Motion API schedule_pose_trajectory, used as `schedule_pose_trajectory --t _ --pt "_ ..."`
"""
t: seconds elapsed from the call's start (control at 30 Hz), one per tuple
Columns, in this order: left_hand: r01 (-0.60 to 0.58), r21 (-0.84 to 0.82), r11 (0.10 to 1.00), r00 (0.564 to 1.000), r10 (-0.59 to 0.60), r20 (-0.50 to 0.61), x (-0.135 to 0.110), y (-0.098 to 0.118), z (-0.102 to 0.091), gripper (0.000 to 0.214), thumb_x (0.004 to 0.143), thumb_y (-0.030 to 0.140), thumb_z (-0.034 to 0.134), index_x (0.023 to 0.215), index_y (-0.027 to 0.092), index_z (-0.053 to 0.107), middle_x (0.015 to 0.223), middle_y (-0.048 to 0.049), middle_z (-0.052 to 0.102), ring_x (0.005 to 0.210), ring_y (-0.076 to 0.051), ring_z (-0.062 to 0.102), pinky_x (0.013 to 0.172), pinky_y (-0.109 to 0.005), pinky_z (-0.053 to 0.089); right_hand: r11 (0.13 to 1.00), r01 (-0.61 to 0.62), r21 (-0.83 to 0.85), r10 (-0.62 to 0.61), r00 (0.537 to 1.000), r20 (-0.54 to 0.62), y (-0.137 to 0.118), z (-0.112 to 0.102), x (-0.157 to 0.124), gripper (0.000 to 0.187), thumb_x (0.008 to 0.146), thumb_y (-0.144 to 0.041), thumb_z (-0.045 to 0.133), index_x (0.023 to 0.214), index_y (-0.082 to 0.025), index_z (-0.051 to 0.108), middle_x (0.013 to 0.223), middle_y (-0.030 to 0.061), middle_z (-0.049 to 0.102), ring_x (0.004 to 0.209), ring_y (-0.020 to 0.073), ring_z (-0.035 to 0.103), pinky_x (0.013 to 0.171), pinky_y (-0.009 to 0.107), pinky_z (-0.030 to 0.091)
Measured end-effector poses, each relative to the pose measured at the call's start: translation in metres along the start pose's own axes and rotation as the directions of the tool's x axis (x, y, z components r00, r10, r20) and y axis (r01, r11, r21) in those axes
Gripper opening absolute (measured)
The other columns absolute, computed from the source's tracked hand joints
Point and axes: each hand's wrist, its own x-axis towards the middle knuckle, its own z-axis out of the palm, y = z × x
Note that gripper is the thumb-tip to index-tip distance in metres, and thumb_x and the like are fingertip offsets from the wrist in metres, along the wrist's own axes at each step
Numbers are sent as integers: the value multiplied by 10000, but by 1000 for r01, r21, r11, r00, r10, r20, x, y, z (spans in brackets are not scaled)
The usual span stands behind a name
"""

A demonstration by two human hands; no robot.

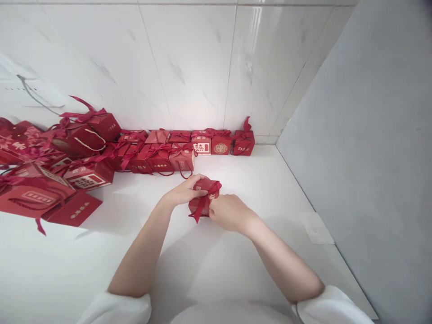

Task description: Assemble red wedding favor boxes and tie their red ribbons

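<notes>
A small red gift box [194,206] with pale lettering stands on the white table in front of me. Red ribbon [201,209] is tied across its top, and one tail hangs down the near side. My left hand [185,191] grips the box from the left, its thumb lying over the top near the knot. On the right side, my right hand [227,210] is closed with curled fingers against the box and ribbon. What those fingers pinch is hidden behind the hand.
A row of red gift boxes [158,158] with ribbons and cord handles lines the tiled wall [189,67]. More boxes [37,189] are piled at the left. A grey panel [371,135] borders the table [256,279] on the right, near a pale flat patch [315,228]. A cable [37,99] runs at upper left.
</notes>
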Motion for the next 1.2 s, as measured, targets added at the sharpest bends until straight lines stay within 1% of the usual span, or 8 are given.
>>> schedule_pose_trajectory --t 0.1,0.27,0.4,0.57,0.67,0.83,1.07,1.2 --pt "-15 179 984 996 30 -81 -3 0 -1 529 808 497 667 1249 230 549 1259 -89 586 1132 -296 591 937 -413 494 997 11 -81 -15 999 -41 -5 3 -6 243 898 -140 436 837 -134 672 863 119 716 785 258 674 576 307 347" --pt "32 276 961 983 20 -183 -16 3 -20 594 835 596 611 1339 296 514 1439 -36 485 1265 -261 506 1027 -364 438 983 78 164 -79 997 -1 24 -18 -32 371 919 -465 514 675 -195 588 685 20 667 609 175 594 539 287 328" --pt "114 282 953 976 -54 -210 -27 7 -36 461 848 614 581 1133 256 644 1197 -24 657 1079 -235 612 942 -340 460 956 -84 280 144 969 -202 64 -34 -46 314 953 -482 445 882 -249 644 877 23 706 749 200 621 595 294 378" --pt "110 363 925 992 -82 -93 -33 7 -43 395 818 604 614 906 223 669 924 -2 685 876 -209 614 761 -301 447 922 -188 339 251 956 -150 85 -27 -39 255 940 -439 483 959 -244 647 1003 61 700 806 235 633 607 325 417" --pt "75 375 924 996 -53 -69 -33 6 -43 356 838 566 601 869 215 651 868 4 653 814 -188 575 702 -283 410 937 -29 347 151 932 -330 77 -18 -18 191 943 -351 500 922 -238 654 978 47 700 882 233 627 700 342 444" --pt "1 306 952 991 39 -125 -31 7 -41 325 909 513 503 865 206 599 885 -5 622 833 -183 556 733 -292 403 871 295 392 40 754 -655 63 -1 21 82 901 -210 585 917 -234 662 1088 33 665 1034 201 601 896 338 453" --pt "79 377 923 925 73 -373 -24 6 -29 214 910 405 471 938 224 582 1054 -24 623 970 -211 583 859 -340 438 832 369 414 -101 835 -540 80 0 21 308 913 -82 420 1059 -247 636 1075 16 662 997 171 604 891 332 463" --pt "-4 395 918 944 134 -301 -19 7 -17 265 887 466 541 1037 252 584 1113 -25 600 1013 -216 585 871 -346 457 822 432 371 -193 825 -531 84 0 20 223 888 -170 572 1089 -253 625 1151 39 622 1096 202 570 983 382 440"
